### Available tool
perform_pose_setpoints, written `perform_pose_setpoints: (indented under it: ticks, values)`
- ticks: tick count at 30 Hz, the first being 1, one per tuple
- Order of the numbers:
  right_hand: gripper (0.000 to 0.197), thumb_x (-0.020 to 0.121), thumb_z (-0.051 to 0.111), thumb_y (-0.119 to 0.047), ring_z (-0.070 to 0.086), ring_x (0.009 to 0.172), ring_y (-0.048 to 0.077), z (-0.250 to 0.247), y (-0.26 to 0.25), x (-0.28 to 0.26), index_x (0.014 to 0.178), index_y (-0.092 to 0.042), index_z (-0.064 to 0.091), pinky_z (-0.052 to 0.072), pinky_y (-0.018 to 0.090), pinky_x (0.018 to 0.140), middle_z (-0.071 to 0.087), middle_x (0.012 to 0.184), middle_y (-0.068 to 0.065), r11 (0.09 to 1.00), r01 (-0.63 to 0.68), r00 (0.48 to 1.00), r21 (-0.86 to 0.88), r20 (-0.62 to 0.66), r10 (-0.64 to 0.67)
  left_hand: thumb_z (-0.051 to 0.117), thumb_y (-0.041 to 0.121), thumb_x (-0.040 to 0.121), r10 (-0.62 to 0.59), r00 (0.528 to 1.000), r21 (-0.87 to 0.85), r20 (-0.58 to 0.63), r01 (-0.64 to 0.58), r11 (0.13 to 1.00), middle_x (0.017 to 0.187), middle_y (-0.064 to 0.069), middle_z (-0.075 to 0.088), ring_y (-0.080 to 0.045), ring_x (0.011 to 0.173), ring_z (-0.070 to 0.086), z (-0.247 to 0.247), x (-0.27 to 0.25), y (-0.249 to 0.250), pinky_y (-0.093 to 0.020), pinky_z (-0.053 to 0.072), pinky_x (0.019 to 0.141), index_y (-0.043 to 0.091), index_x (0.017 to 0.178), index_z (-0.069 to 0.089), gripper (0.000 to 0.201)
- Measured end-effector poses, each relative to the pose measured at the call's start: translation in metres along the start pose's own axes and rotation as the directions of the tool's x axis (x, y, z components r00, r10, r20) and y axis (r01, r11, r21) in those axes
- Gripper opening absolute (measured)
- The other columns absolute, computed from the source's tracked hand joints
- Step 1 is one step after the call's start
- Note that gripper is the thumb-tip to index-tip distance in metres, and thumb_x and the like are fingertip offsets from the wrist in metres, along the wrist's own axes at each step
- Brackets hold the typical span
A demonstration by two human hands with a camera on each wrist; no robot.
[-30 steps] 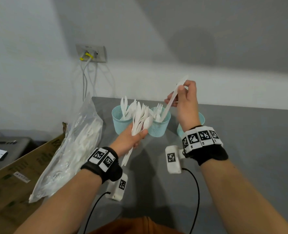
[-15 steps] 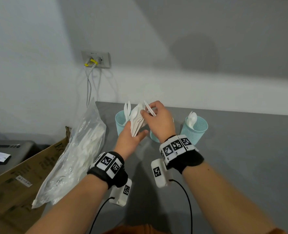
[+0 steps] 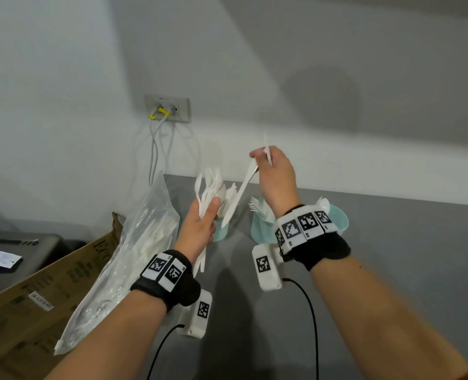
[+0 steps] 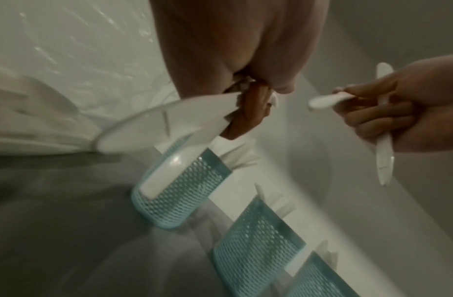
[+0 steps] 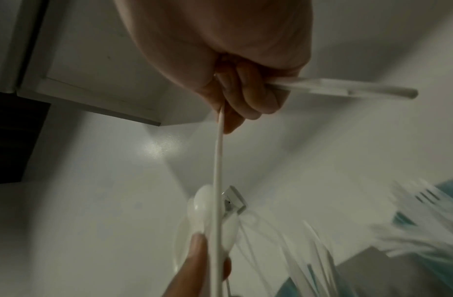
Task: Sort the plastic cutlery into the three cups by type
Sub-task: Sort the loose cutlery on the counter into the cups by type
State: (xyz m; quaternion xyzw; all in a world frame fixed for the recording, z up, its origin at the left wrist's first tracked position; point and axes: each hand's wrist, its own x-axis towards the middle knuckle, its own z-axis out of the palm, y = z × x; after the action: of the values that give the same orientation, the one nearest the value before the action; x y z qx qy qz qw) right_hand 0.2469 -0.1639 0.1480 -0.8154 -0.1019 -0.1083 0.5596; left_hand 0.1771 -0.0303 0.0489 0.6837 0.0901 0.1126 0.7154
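Our right hand (image 3: 275, 176) pinches a knife (image 3: 239, 196), blade down-left over the left cup (image 3: 222, 231); left hand (image 3: 200, 229) clasps the bundle (image 3: 209, 187).

The left hand (image 3: 200, 229) covers the middle of the cutlery bundle (image 3: 209, 187) it grips, so the piece types there cannot be told, and it hides most of the left cup (image 3: 222, 231) behind it. The right wrist blocks part of the middle cup (image 3: 263, 229). Below the right hand (image 5: 235, 80), forks (image 5: 423, 221) smear into blur
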Motion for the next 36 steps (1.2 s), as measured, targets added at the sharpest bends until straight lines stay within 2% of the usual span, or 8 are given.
perform_pose_setpoints:
  ticks: [4, 9, 14, 18, 24, 30, 33, 36]
  values:
    - [0.025, 0.097, 0.044, -0.036, 0.056, 0.077, 0.017, 0.011, -0.007, 0.013, 0.101, -0.021, 0.063, 0.042, 0.018, 0.066, 0.064, 0.086, 0.003, 0.996, 0.090, 0.994, -0.018, -0.059, -0.091, 0.047, 0.056, 0.092, -0.043, 0.994, -0.049, -0.096, 0.038, 0.998, 0.074, 0.004, 0.046, -0.006, 0.052, 0.038, -0.019, 0.007, -0.002, -0.019, 0.033, 0.045, 0.023, 0.110, 0.054, 0.038]
    - [0.022, 0.094, 0.053, -0.036, 0.064, 0.085, 0.022, 0.055, 0.026, 0.007, 0.098, -0.022, 0.070, 0.051, 0.037, 0.082, 0.070, 0.092, 0.003, 0.992, 0.009, 0.991, -0.128, 0.135, 0.008, 0.036, 0.062, 0.093, -0.119, 0.983, -0.178, -0.140, 0.093, 0.980, 0.072, 0.002, 0.048, -0.006, 0.044, 0.033, -0.025, 0.014, 0.005, -0.016, 0.028, 0.038, 0.010, 0.109, 0.056, 0.058]
    - [0.024, 0.086, 0.064, -0.037, 0.067, 0.087, 0.025, 0.069, 0.049, -0.002, 0.099, -0.019, 0.071, 0.053, 0.038, 0.081, 0.071, 0.095, 0.007, 0.944, -0.072, 0.924, -0.323, 0.335, 0.185, 0.037, 0.056, 0.095, -0.111, 0.984, -0.166, -0.140, 0.087, 0.982, 0.077, 0.001, 0.050, -0.003, 0.043, 0.037, -0.030, 0.017, 0.007, -0.014, 0.030, 0.038, 0.009, 0.115, 0.055, 0.055]
    - [0.036, 0.097, 0.043, -0.039, 0.052, 0.082, 0.019, 0.064, 0.028, 0.010, 0.118, -0.013, 0.058, 0.043, 0.029, 0.088, 0.044, 0.111, 0.006, 0.968, -0.010, 0.970, -0.251, 0.231, 0.070, 0.036, 0.054, 0.097, -0.079, 0.985, -0.124, -0.156, 0.060, 0.990, 0.079, 0.004, 0.048, -0.004, 0.050, 0.036, -0.032, 0.015, 0.009, -0.014, 0.035, 0.042, 0.013, 0.124, 0.050, 0.052]
    - [0.037, 0.103, 0.030, -0.036, 0.042, 0.091, 0.005, 0.060, 0.012, 0.021, 0.119, -0.028, 0.062, 0.028, 0.019, 0.088, 0.043, 0.108, 0.003, 0.995, 0.094, 0.984, -0.037, 0.155, -0.087, 0.030, 0.051, 0.099, -0.092, 0.977, -0.119, -0.193, 0.070, 0.990, 0.079, 0.004, 0.048, -0.005, 0.050, 0.034, -0.034, 0.014, 0.008, -0.015, 0.033, 0.042, 0.015, 0.129, 0.046, 0.050]
    - [0.032, 0.100, 0.039, -0.031, 0.061, 0.095, 0.032, 0.082, 0.042, 0.020, 0.119, -0.020, 0.062, 0.048, 0.046, 0.094, 0.058, 0.102, 0.008, 0.993, 0.042, 0.968, -0.108, 0.250, -0.014, 0.028, 0.049, 0.100, -0.087, 0.977, -0.145, -0.196, 0.058, 0.988, 0.077, 0.004, 0.049, -0.004, 0.047, 0.035, -0.030, 0.015, 0.011, -0.015, 0.033, 0.042, 0.019, 0.120, 0.048, 0.041]
    - [0.038, 0.095, 0.051, -0.036, 0.054, 0.099, 0.020, 0.082, 0.047, 0.018, 0.127, -0.017, 0.058, 0.042, 0.032, 0.098, 0.056, 0.107, 0.006, 0.985, 0.017, 0.953, -0.170, 0.300, 0.035, 0.027, 0.047, 0.101, -0.092, 0.976, -0.169, -0.199, 0.059, 0.984, 0.076, 0.004, 0.048, -0.004, 0.047, 0.034, -0.029, 0.017, 0.014, -0.015, 0.032, 0.041, 0.021, 0.116, 0.049, 0.038]
    - [0.023, 0.093, 0.053, -0.034, 0.046, 0.099, 0.014, 0.080, 0.042, 0.011, 0.108, -0.022, 0.065, 0.034, 0.024, 0.090, 0.057, 0.102, -0.001, 0.980, 0.096, 0.975, -0.172, 0.215, -0.057, 0.026, 0.047, 0.101, -0.087, 0.975, -0.159, -0.206, 0.054, 0.986, 0.078, 0.004, 0.048, -0.005, 0.049, 0.035, -0.027, 0.021, 0.015, -0.015, 0.033, 0.042, 0.019, 0.124, 0.045, 0.041]
